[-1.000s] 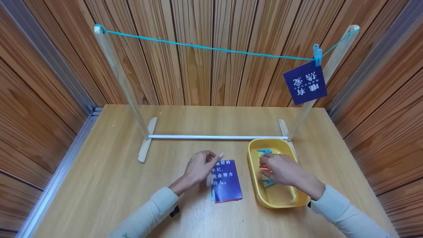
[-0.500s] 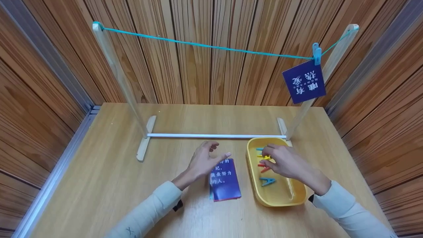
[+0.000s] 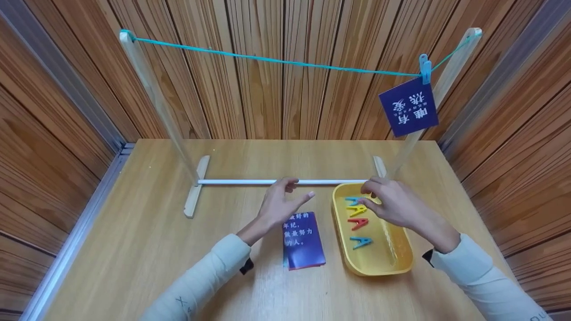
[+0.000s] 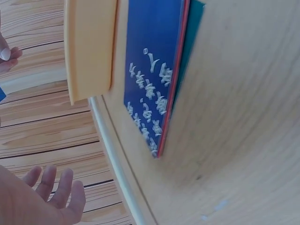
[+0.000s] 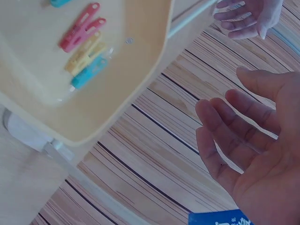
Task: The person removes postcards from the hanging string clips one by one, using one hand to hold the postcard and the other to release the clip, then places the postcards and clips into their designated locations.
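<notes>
My left hand (image 3: 277, 204) hovers over the far end of a stack of dark blue cards (image 3: 305, 249) with white writing, thumb and fingers apart, holding nothing. Above the far right part of a yellow plastic tray (image 3: 379, 270) is my right hand (image 3: 395, 203). Its relaxed fingers (image 5: 229, 136) grip nothing in the right wrist view. Several clothespins lie in the tray: a red one (image 3: 358, 224), a yellow one (image 3: 357, 210) and blue ones, one of them (image 3: 361, 242) nearest me. A light blue clothespin (image 3: 426, 71) fastens another dark blue card (image 3: 410, 109) to a string.
The turquoise string (image 3: 276, 60) runs between a left wooden post (image 3: 154, 96) and a right wooden post (image 3: 453, 67). A white bar (image 3: 241, 182) joins their feet low on the table (image 3: 250, 285). Wood-plank walls (image 3: 263, 107) enclose the table at the back and sides.
My right hand has lifted from among the clothespins toward the tray's far right side, uncovering them. My left hand has moved away from me, and its fingers have spread from the thumb.
</notes>
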Demonstrator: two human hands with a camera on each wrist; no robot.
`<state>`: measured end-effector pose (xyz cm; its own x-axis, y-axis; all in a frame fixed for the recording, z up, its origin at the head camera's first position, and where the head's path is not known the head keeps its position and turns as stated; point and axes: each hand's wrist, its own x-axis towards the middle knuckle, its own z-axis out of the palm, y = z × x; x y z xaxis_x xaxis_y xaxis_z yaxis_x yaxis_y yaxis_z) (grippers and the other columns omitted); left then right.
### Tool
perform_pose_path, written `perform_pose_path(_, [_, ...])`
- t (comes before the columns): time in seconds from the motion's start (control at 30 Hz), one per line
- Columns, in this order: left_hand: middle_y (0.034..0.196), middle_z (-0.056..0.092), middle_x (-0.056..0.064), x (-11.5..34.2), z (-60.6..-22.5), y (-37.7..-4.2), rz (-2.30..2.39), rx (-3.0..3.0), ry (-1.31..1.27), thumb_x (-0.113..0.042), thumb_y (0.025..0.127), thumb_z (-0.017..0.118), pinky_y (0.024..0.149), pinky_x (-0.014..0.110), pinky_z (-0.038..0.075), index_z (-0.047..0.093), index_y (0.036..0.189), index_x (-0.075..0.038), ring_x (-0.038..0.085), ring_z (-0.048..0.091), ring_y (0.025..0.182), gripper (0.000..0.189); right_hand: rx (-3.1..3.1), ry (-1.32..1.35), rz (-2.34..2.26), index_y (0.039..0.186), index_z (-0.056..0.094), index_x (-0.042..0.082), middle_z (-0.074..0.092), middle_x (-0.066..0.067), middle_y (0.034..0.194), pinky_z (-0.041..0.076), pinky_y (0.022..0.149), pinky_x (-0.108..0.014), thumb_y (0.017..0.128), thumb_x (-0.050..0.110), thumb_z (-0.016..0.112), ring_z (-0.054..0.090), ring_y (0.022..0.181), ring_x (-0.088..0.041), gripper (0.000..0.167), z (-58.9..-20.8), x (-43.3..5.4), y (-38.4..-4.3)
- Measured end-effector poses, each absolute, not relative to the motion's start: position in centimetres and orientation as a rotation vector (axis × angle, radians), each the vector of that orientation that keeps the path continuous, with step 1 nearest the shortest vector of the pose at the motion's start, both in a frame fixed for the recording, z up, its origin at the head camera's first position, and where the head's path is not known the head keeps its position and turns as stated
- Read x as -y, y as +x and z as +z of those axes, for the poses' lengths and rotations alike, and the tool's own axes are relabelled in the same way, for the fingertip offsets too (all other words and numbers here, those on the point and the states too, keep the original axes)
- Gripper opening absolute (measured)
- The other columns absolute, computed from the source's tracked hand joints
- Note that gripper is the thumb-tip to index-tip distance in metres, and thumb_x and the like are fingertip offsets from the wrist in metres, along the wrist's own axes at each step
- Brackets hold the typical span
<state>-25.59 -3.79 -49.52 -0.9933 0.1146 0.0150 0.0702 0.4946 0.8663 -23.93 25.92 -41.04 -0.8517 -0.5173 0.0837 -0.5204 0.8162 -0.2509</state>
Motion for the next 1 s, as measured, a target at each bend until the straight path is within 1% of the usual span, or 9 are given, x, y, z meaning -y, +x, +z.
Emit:
perform_pose_path(0.23, [0.14,0.063,0.011,3.3,-48.4,-26.6,1.656,-2.694,0.206,-0.063,0.09,0.074,0.111,0.047,0.053,0.058,0.145,-0.011,0.029,0.06,0.132,0.077,2.893,0.811,0.495,0.113,0.074,0.006,0.075,-0.009,0.101,0.065,0.078,-0.043,0.098,0.021,0.076,0.072,0.088,-0.023,0.021,-39.2,-26.4,-24.0])
perform_pose_path(0.4, [0.144,0.058,0.008,2.7,-47.4,-27.2,1.699,-2.725,0.209,-0.06,0.091,0.075,0.112,0.045,0.05,0.057,0.145,-0.013,0.029,0.054,0.135,0.074,2.752,0.766,0.552,0.115,0.072,0.003,0.075,-0.013,0.106,0.066,0.08,-0.047,0.098,0.017,0.075,0.074,0.091,-0.028,0.022,-38.3,-26.8,-23.8])
perform_pose_path(0.57, [0.137,0.06,0.008,2.0,-46.5,-27.9,1.75,-2.716,0.264,-0.055,0.092,0.076,0.108,0.04,0.053,0.057,0.145,-0.012,0.027,0.058,0.128,0.07,2.604,0.734,0.551,0.123,0.067,-0.002,0.074,-0.018,0.112,0.066,0.078,-0.048,0.096,0.012,0.076,0.074,0.097,-0.03,0.031,-37.0,-27.5,-23.8])
perform_pose_path(0.63, [0.135,0.062,0.008,1.8,-46.2,-28.1,1.76,-2.714,0.269,-0.055,0.092,0.077,0.108,0.041,0.054,0.057,0.145,-0.013,0.026,0.06,0.126,0.07,2.562,0.711,0.542,0.125,0.065,-0.002,0.073,-0.018,0.114,0.064,0.082,-0.031,0.095,0.01,0.077,0.073,0.1,-0.03,0.035,-36.3,-27.9,-23.9])
perform_pose_path(0.67, [0.135,0.063,0.008,1.7,-46.0,-28.2,1.761,-2.716,0.27,-0.055,0.092,0.076,0.108,0.041,0.053,0.057,0.145,-0.013,0.026,0.06,0.127,0.071,2.543,0.7,0.543,0.126,0.065,-0.003,0.073,-0.019,0.115,0.061,0.085,-0.022,0.095,0.009,0.077,0.073,0.102,-0.031,0.036,-36.0,-28.0,-24.0])
perform_pose_path(0.77, [0.142,0.059,0.009,1.4,-45.5,-28.5,1.753,-2.731,0.259,-0.057,0.091,0.077,0.113,0.046,0.05,0.056,0.146,-0.013,0.027,0.056,0.134,0.074,2.494,0.655,0.554,0.128,0.063,-0.003,0.072,-0.019,0.12,0.04,0.093,-0.001,0.095,0.009,0.077,0.071,0.106,-0.031,0.038,-35.1,-28.5,-24.2])
perform_pose_path(0.8, [0.145,0.056,0.01,1.4,-45.4,-28.5,1.753,-2.736,0.255,-0.057,0.09,0.077,0.115,0.048,0.049,0.056,0.146,-0.013,0.028,0.053,0.137,0.074,2.481,0.645,0.561,0.129,0.062,-0.003,0.071,-0.02,0.122,0.033,0.093,0.002,0.096,0.009,0.076,0.07,0.107,-0.032,0.038,-34.8,-28.7,-24.3])
perform_pose_path(0.83, [0.147,0.053,0.01,1.3,-45.2,-28.6,1.755,-2.74,0.254,-0.057,0.09,0.078,0.116,0.049,0.048,0.056,0.146,-0.013,0.029,0.051,0.139,0.075,2.468,0.634,0.568,0.13,0.062,-0.004,0.07,-0.021,0.124,0.032,0.094,0.002,0.096,0.009,0.075,0.068,0.108,-0.033,0.039,-34.5,-28.8,-24.4])
perform_pose_path(1.0, [0.147,0.049,0.013,1.0,-44.9,-29.2,1.832,-2.718,0.322,-0.051,0.09,0.08,0.113,0.047,0.051,0.056,0.146,-0.011,0.03,0.051,0.136,0.073,2.427,0.583,0.586,0.136,0.06,-0.004,0.066,-0.023,0.134,0.032,0.098,0.001,0.098,0.009,0.073,0.066,0.114,-0.035,0.043,-33.1,-29.4,-25.0])
